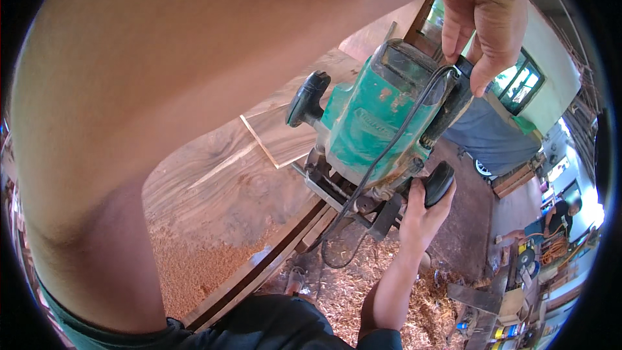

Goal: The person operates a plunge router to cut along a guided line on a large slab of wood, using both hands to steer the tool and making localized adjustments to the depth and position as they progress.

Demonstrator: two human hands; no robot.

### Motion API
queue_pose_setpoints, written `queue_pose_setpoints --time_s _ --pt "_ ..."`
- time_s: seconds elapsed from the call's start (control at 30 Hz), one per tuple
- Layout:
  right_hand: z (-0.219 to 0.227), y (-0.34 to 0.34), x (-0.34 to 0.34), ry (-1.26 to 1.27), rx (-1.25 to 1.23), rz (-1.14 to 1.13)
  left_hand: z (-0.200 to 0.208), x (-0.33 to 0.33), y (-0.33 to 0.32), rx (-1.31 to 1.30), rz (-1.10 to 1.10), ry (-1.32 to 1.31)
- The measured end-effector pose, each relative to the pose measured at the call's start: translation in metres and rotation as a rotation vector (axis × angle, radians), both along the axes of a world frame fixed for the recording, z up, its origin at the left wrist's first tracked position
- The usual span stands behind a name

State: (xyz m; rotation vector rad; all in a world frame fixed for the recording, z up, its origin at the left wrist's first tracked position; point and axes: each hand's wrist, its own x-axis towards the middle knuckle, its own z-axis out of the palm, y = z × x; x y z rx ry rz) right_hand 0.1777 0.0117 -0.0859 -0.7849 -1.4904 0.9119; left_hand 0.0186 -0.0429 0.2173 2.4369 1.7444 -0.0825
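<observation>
A green plunge router (pixel 379 116) with a dusty body stands tilted in the picture at the edge of a wooden board (pixel 214 181). My left arm reaches across the top of the view, and my left hand (pixel 486 32) pinches the router's black depth-adjusting knob (pixel 464 66) between thumb and fingers. Lower down, my right hand (pixel 421 217) is wrapped round the black side handle (pixel 440 183). The opposite handle (pixel 306 99) is free of any hand. A black power cord (pixel 408 126) loops down over the body. The router's bit is hidden.
Sawdust (pixel 188 266) covers the board's near part, and shavings (pixel 414 291) litter the floor. A dark groove or gap (pixel 272 253) runs along the board's edge. At far right a person (pixel 556 220) sits near orange cable and tools. A blue-grey cover (pixel 479 142) drapes something behind.
</observation>
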Motion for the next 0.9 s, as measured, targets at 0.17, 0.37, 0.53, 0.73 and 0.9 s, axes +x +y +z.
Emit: queue_pose_setpoints --time_s 0.17,0.37,0.53,0.73,0.9 --pt "-0.001 0.001 0.000 -0.047 0.116 -0.035 -0.001 -0.002 -0.003 -0.012 0.012 0.014" --pt "-0.002 0.002 -0.002 -0.039 0.137 -0.056 0.001 0.005 -0.001 0.003 0.010 0.038" --pt "0.001 0.000 0.001 -0.019 0.047 0.005 0.002 0.006 -0.002 -0.005 0.027 0.068" --pt "0.001 0.001 0.001 -0.021 0.019 -0.015 0.007 0.015 -0.001 0.009 0.077 0.137" --pt "-0.002 0.004 0.004 -0.055 0.048 -0.016 0.009 0.024 0.003 0.009 0.121 0.188"
